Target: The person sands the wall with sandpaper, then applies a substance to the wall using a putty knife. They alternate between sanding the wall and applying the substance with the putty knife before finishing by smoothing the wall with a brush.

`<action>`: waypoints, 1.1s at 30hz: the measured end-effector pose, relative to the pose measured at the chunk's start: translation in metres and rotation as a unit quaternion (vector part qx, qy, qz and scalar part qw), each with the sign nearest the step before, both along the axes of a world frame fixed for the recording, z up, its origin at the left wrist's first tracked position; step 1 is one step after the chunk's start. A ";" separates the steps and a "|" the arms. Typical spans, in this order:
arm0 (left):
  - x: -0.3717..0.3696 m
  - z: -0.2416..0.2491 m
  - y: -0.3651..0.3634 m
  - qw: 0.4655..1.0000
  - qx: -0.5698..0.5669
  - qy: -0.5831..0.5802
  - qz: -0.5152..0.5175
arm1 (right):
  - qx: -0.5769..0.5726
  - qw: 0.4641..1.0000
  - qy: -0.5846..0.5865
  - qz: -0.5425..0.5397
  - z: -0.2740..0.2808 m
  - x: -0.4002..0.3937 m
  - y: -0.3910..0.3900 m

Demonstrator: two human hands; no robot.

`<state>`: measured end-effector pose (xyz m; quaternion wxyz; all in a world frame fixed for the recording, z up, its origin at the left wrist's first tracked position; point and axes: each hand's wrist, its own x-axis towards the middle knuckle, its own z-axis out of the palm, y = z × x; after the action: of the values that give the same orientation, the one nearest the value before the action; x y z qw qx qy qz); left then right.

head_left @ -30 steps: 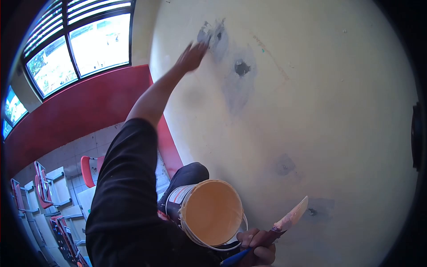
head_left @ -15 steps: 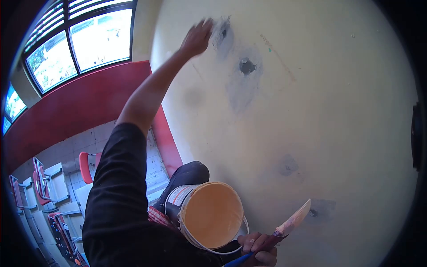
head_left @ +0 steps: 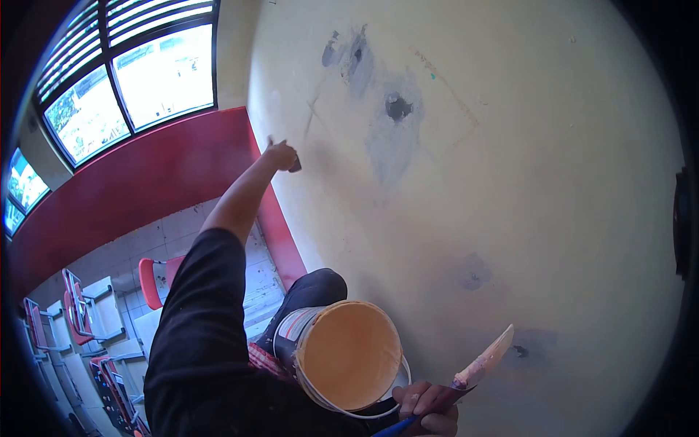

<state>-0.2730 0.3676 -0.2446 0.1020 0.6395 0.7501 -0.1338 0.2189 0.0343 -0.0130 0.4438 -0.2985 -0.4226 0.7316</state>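
My left hand (head_left: 281, 155) is stretched out near the wall's left edge. Its fingers are curled in, with a small dark piece showing at the fingertips that I cannot make out. Low on the right, my right hand (head_left: 427, 408) grips a paintbrush (head_left: 486, 362) with a blue handle, its bristles coated in peach paint and pointing up to the right. Beside that hand, a white paint bucket (head_left: 289, 329) with a wire handle tilts against my leg, its inside peach-coloured. The cream wall (head_left: 553, 189) fills the right, with a ragged dark hole (head_left: 398, 108) amid grey patches.
Grey spots mark the lower wall, one with a small hole (head_left: 520, 351). At left, a red chair (head_left: 151, 282) and several desk-chairs (head_left: 102, 309) stand on the tiled floor. Above a red lower wall (head_left: 145, 164) are barred windows (head_left: 164, 69).
My left hand has come down and left from the grey patches at the top, uncovering another patch there. The brush and bucket have barely shifted; the view has tilted slightly.
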 end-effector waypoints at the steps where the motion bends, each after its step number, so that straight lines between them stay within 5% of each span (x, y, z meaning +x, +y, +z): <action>1: 0.005 0.000 -0.013 0.996 -0.015 -0.061 0.062 | -0.005 1.000 -0.015 0.003 0.000 0.002 -0.001; 4: -0.020 0.005 0.015 0.964 0.246 -0.090 0.057 | -0.015 1.000 -0.024 -0.005 0.000 0.002 -0.002; 8: -0.001 0.155 0.051 0.760 0.628 -0.161 0.041 | -0.006 1.000 0.002 0.021 -0.005 0.004 0.004; 10: 0.007 0.226 0.058 0.682 0.720 -0.129 0.007 | -0.004 1.000 0.005 0.020 -0.007 0.006 0.002; 12: 0.030 0.297 0.025 0.662 0.726 -0.185 0.018 | -0.004 1.000 0.009 0.002 -0.008 0.006 0.000; 15: 0.037 0.323 0.028 0.560 0.806 -0.188 -0.034 | -0.011 1.000 0.009 -0.027 -0.003 0.002 -0.001; 16: 0.036 0.314 0.036 0.592 0.783 -0.171 -0.085 | -0.013 0.999 0.010 -0.035 -0.001 0.000 -0.001; 17: 0.031 0.297 0.044 0.678 0.714 -0.127 -0.118 | -0.014 0.999 0.012 -0.034 -0.002 -0.001 0.001; 19: 0.024 0.248 0.057 0.673 0.707 -0.153 -0.154 | -0.016 0.999 0.015 -0.033 0.000 0.000 0.002; 22: -0.034 0.114 0.069 0.812 0.563 0.011 -0.151 | -0.005 0.999 0.033 -0.039 0.002 -0.005 0.001; 23: -0.040 0.070 0.039 0.868 0.401 0.231 -0.178 | -0.007 0.999 0.031 -0.037 0.001 -0.005 0.000; 26: -0.030 -0.012 -0.028 0.999 0.023 0.043 -0.014 | -0.006 0.999 0.009 -0.036 0.000 0.000 0.002; 29: -0.017 -0.034 -0.032 0.982 0.176 -0.066 0.033 | -0.019 0.999 -0.018 -0.034 0.003 0.000 0.000; 33: -0.016 0.041 0.037 0.842 0.512 -0.134 0.107 | -0.006 1.000 -0.012 -0.011 -0.001 0.003 0.002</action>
<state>-0.2893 0.4049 -0.2040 -0.1263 0.5284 0.7544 0.3683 0.2224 0.0363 -0.0141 0.4445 -0.3147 -0.4205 0.7257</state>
